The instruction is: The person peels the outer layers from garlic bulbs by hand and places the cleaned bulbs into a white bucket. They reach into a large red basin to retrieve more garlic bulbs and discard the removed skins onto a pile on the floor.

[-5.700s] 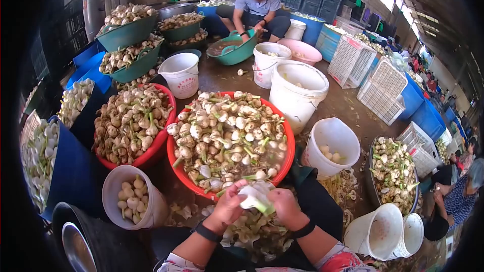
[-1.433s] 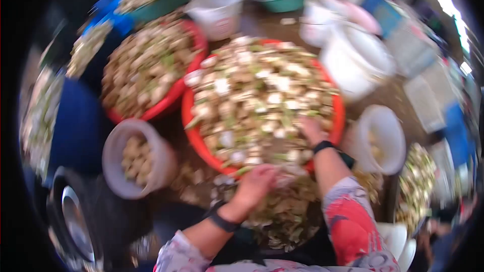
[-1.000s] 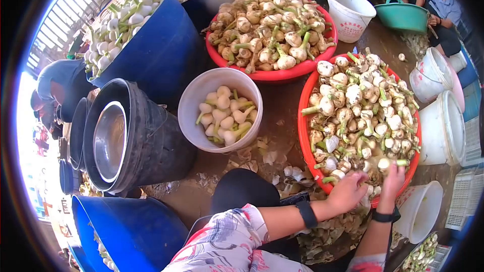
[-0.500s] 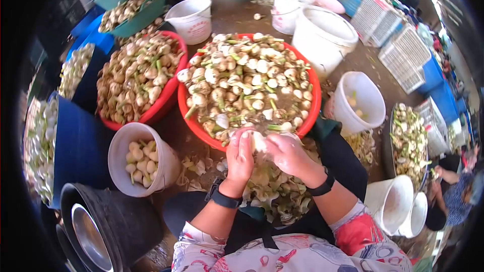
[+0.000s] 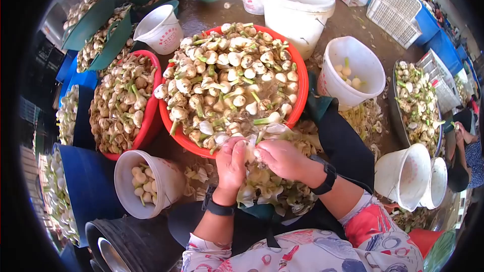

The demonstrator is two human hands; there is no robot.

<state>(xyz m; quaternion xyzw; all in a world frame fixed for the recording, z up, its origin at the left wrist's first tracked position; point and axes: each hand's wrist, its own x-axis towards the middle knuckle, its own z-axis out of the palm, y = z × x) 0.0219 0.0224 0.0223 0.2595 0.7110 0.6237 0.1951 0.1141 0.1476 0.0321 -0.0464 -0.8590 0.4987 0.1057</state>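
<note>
My left hand (image 5: 231, 165) is closed around a pale garlic bulb (image 5: 250, 152), much of it hidden by fingers. My right hand (image 5: 285, 160) presses thumb and fingers against the same bulb from the other side. Loose whitish skin (image 5: 277, 131) shows just beyond the fingertips. Both hands are at the near rim of a red tub (image 5: 301, 93) heaped with garlic bulbs (image 5: 234, 59), some with green stem stubs, standing in murky water. Below the hands, peeled skins (image 5: 269, 194) pile up in my lap.
Left of me, a white bucket (image 5: 174, 179) holds peeled bulbs; another white bucket (image 5: 370, 90) on the right holds several. A second red tub (image 5: 151, 116) of garlic stands at left. A large white bucket (image 5: 290, 12) is behind. At far right, a person's arm (image 5: 466, 133) is visible.
The camera view has turned, so the tubs and buckets sit differently in frame. Both hands stay together on the bulb, with loose skin now showing beyond the right fingers.
</note>
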